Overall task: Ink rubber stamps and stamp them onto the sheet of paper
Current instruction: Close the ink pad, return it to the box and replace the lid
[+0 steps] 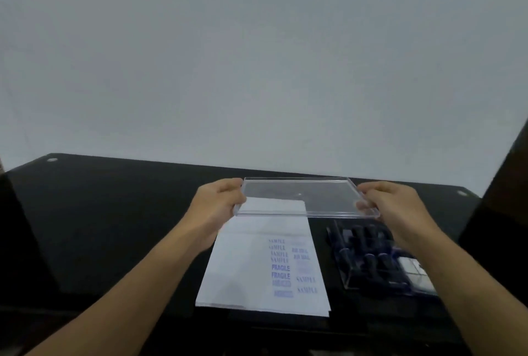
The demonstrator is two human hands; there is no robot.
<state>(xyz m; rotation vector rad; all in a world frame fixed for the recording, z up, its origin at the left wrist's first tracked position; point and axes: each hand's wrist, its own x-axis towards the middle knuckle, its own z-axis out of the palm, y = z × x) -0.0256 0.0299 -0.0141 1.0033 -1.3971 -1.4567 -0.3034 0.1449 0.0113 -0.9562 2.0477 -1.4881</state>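
A clear plastic lid (305,197) hangs level above the black table, over the paper's far end and the stamp box. My left hand (218,202) grips its left edge and my right hand (395,207) grips its right edge. Below lies a white sheet of paper (248,270) with several blue stamped words such as SAMPLE and FRAGILE on its right half. To the right of the paper stands a clear box (371,261) holding several dark-handled rubber stamps. A small white pad-like item (411,265) sits at the box's right side.
The black table (114,227) stretches left of the paper, with a white wall behind it. Dark upright shapes (497,212) flank the table at the far right and far left edges of view.
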